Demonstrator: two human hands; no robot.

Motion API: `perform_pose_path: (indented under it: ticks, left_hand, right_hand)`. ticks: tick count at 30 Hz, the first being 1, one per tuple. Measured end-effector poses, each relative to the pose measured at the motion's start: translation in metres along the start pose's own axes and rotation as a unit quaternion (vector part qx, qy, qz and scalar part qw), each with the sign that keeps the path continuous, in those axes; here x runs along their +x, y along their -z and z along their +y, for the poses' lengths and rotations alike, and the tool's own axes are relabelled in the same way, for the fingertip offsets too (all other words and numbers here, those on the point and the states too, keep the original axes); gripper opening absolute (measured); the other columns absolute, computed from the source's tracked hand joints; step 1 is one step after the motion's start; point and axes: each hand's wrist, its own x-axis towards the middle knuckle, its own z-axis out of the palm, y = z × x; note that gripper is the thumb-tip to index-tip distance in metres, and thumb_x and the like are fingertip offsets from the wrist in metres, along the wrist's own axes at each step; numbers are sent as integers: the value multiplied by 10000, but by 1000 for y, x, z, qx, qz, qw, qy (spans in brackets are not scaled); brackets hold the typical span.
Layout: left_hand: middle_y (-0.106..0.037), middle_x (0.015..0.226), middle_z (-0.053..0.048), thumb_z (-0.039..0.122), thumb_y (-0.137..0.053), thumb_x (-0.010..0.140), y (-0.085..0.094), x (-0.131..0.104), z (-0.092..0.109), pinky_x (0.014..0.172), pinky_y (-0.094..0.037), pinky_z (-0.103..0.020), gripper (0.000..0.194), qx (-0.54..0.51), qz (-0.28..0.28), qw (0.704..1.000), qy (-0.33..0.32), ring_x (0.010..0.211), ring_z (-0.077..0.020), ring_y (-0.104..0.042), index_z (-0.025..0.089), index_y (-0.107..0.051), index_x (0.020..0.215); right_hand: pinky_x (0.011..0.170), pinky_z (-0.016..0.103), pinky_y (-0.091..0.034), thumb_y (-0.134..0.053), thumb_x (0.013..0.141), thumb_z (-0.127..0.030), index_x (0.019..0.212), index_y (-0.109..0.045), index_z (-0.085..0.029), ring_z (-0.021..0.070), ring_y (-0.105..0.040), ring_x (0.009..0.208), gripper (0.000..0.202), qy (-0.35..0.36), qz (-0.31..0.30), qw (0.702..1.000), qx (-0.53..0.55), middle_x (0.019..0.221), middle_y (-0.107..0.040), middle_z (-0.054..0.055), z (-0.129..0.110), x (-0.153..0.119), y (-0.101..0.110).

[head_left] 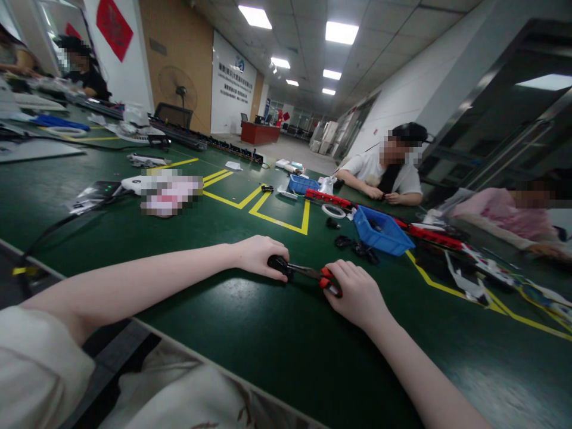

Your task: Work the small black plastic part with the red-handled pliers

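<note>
Over the green table point(250, 351), my left hand point(261, 255) is closed around a small black part point(280, 266), whose exact kind I cannot make out. My right hand point(355, 292) grips the red-and-black handles of a pair of pliers point(328, 281). The metal jaws point left and reach the black part; whether they clamp it or only touch it is too small to tell. Beyond my right hand lie several loose black parts point(357, 247) beside a blue bin point(384, 232).
Yellow tape lines point(279, 223) mark the table. A smaller blue bin point(304, 183), a white ring-shaped roll point(333, 211) and red strips point(328, 198) lie farther back. At left are a pink-and-white item point(172, 193) and a black cable point(53, 229). A co-worker point(384, 173) sits across.
</note>
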Motion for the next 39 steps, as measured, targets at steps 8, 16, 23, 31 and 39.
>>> perform_pose_path:
  ticks: [8, 16, 23, 31, 39]
  left_hand:
    - [-690, 861, 8, 469, -645, 824, -4, 1, 1, 599, -383, -216, 272, 48, 10, 999, 9, 752, -143, -652, 211, -653, 909]
    - [-685, 857, 6, 456, -630, 844, -3, 2, 1, 577, -355, -221, 268, 62, -8, 998, 0, 722, -147, -642, 211, -615, 952]
    - [-677, 815, 2, 559, -627, 816, -2, 2, 1, 562, -343, -227, 387, 67, -23, 997, 16, 707, -168, -639, 220, -586, 997]
    - [-661, 754, -7, 589, -548, 861, -2, 3, 2, 540, -324, -230, 409, 88, -42, 995, 28, 655, -178, -620, 216, -569, 1029]
    - [-652, 757, -10, 574, -513, 886, -1, 3, 2, 542, -323, -225, 388, 74, -51, 996, 26, 665, -181, -616, 215, -554, 1027]
  right_hand:
    - [731, 338, -420, -568, 765, -232, 990, -582, -179, 231, -590, 859, 232, -16, 6, 1000, 9, 951, -655, 88, 5, 0, 0]
    - [747, 340, -436, -587, 758, -232, 1003, -584, -168, 231, -596, 882, 253, -18, -7, 1000, 19, 977, -651, 91, 6, 1, -1]
    - [716, 328, -448, -563, 758, -218, 982, -569, -180, 223, -590, 822, 227, -6, -6, 1000, 27, 918, -641, 86, 4, 1, -1]
    - [732, 338, -450, -580, 753, -209, 992, -567, -165, 230, -580, 833, 243, -10, -16, 999, 27, 944, -633, 98, 5, 0, -2]
    - [733, 342, -448, -574, 765, -212, 997, -576, -156, 233, -583, 839, 238, -6, -7, 1000, 18, 953, -636, 106, 4, 0, -2]
